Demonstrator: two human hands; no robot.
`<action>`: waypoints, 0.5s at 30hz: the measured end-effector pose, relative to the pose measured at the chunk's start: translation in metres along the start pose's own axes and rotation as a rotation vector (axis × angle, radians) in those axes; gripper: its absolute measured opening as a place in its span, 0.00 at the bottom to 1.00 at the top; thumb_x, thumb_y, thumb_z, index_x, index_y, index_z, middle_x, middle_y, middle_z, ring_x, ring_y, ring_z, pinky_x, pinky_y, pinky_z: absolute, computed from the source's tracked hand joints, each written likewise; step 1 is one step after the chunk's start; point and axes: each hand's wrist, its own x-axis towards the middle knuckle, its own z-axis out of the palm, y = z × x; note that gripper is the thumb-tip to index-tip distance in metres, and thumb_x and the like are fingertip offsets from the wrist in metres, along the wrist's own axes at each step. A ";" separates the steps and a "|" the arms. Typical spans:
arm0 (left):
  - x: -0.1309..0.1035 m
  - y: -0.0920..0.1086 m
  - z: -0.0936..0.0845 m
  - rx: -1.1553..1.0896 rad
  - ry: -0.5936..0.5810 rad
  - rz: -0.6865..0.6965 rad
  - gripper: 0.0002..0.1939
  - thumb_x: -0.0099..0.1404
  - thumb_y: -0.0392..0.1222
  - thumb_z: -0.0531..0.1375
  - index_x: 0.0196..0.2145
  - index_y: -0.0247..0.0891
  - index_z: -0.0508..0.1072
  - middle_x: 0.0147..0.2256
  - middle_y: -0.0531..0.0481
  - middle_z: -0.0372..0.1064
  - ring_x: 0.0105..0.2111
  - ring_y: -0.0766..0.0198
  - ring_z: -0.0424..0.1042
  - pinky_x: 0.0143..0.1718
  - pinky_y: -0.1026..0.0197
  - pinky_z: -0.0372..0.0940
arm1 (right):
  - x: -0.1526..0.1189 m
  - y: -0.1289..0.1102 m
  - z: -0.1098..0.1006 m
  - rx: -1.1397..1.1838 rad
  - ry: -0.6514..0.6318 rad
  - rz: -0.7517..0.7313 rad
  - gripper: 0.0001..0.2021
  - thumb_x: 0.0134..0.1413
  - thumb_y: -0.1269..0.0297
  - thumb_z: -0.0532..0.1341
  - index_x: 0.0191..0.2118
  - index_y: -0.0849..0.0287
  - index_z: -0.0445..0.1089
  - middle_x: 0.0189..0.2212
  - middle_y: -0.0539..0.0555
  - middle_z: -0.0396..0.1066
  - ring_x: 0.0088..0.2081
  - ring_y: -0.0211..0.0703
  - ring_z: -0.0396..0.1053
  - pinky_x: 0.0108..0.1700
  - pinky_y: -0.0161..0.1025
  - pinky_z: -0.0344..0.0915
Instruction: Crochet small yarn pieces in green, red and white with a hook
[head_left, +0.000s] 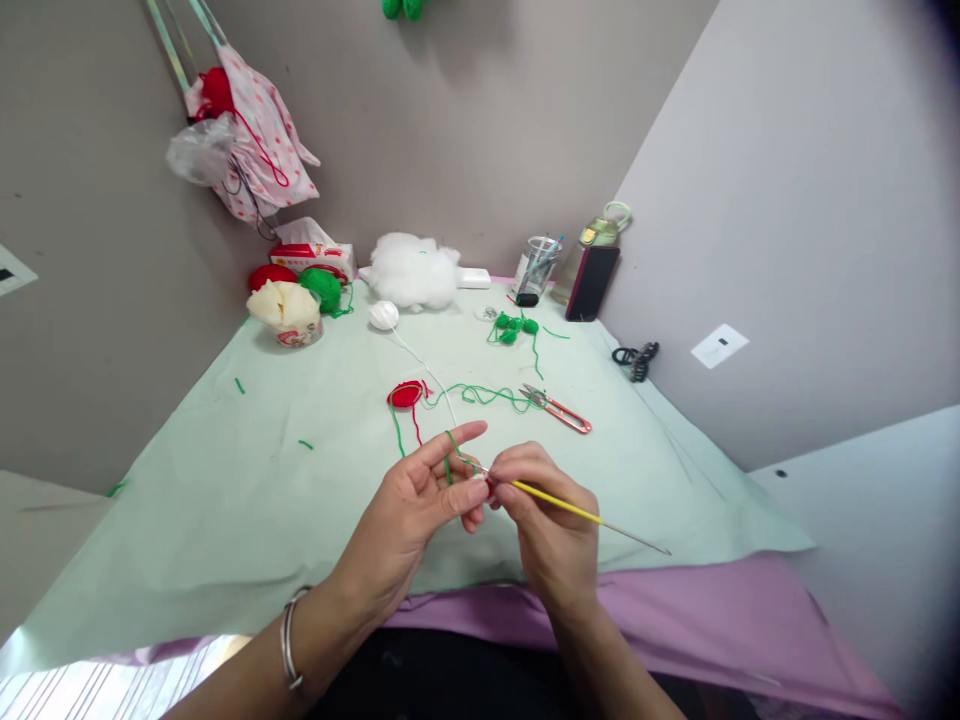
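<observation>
My left hand [427,490] pinches a small red and white crochet piece [487,487] between thumb and fingers. Green yarn runs over its raised index finger. My right hand [551,510] grips a crochet hook [559,502] with a yellow handle, its tip at the piece; the bare metal other end points out to the right. Much of the crochet piece is hidden by the fingertips. Just beyond my hands lies a flat red crocheted piece [406,396], with red and green yarn trailing from it. White yarn leads from a white yarn ball [384,316] toward my left hand.
Orange-handled thread snips [562,410] lie right of loose green yarn [487,394]. Small green crocheted pieces [510,328] sit farther back. White stuffing [415,271], a tissue pack [315,260], a tub [286,315], a green yarn ball [321,290], a cup [538,268] and a phone [592,284] line the back.
</observation>
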 end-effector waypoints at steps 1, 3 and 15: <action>0.000 0.001 -0.001 0.003 0.001 0.001 0.32 0.59 0.40 0.75 0.60 0.39 0.76 0.31 0.55 0.69 0.27 0.71 0.67 0.32 0.65 0.64 | 0.000 0.000 -0.001 0.027 -0.025 0.007 0.06 0.64 0.66 0.67 0.43 0.49 0.83 0.36 0.53 0.76 0.35 0.41 0.73 0.36 0.39 0.71; 0.000 0.003 -0.002 0.005 0.006 0.003 0.32 0.59 0.40 0.75 0.61 0.39 0.76 0.30 0.56 0.68 0.28 0.71 0.66 0.32 0.66 0.63 | 0.001 0.000 -0.004 0.070 -0.062 0.022 0.07 0.66 0.63 0.65 0.45 0.50 0.82 0.37 0.54 0.76 0.33 0.41 0.73 0.36 0.41 0.72; -0.002 0.001 -0.014 0.068 -0.051 0.015 0.21 0.64 0.42 0.71 0.55 0.44 0.81 0.35 0.53 0.67 0.29 0.71 0.64 0.33 0.66 0.61 | 0.006 -0.011 -0.006 0.218 0.080 0.116 0.09 0.67 0.58 0.64 0.37 0.53 0.81 0.31 0.52 0.76 0.27 0.38 0.71 0.29 0.38 0.69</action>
